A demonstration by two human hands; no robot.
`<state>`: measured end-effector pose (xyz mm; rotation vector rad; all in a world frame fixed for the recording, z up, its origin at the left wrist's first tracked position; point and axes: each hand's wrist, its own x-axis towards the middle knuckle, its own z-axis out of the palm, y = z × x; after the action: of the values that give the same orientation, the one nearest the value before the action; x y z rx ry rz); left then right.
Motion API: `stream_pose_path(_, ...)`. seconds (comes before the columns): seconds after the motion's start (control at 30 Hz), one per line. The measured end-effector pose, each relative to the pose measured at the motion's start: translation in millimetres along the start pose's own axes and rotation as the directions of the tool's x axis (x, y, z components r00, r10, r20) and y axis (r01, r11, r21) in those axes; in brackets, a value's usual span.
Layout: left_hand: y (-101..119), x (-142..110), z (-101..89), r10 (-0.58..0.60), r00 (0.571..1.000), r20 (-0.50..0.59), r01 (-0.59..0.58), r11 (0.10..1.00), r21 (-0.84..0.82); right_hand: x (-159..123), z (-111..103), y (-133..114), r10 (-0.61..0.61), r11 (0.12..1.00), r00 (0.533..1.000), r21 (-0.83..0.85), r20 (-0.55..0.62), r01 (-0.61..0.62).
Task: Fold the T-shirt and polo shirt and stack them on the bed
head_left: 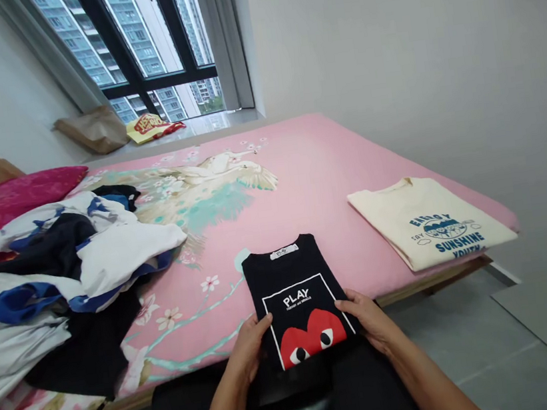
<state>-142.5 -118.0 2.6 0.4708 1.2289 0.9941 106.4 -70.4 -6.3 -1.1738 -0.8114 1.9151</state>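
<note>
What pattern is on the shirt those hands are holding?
The black shirt has white PLAY lettering above a red, two-eyed heart; the head view shows it.

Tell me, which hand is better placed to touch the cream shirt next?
Right, probably: the right hand holds the black shirt by the edge nearer the cream shirt. The left hand holds the opposite edge, farther away. Either would likely need to let go first.
</note>
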Motion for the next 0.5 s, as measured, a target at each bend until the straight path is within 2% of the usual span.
stream_pose_path(0.13,-8.9,-14.9,-2.2,-0.085,0.996,0.018,0.086,0.995,-0.046,-8.6,-3.4,8.6,0.054,0.998,0.999,-0.013,-0.001,-0.054)
stream_pose_path(0.23,1.7,-15.6,1.3,-0.066,0.994,0.083,0.078,0.985,-0.152,-10.1,-2.1,8.4,0.026,0.998,1.0,0.055,0.014,-0.027)
stream_pose_path(0.33,14.2,-13.1,11.7,-0.056,0.993,0.107,0.073,0.984,-0.161,-5.8,-1.8,2.1,-0.004,0.996,0.999,0.089,0.049,0.0)
stream_pose_path(0.4,19.6,-13.5,19.0,-0.077,0.992,0.104,0.092,0.984,-0.153,1.0,-2.7,-5.4,-0.013,0.994,0.993,0.11,0.12,0.0)
stream_pose_path(0.5,27.9,-19.7,20.9,-0.174,0.985,0.016,0.174,0.959,-0.223,15.2,-4.4,-21.0,-0.017,0.977,0.957,0.209,0.291,-0.046)
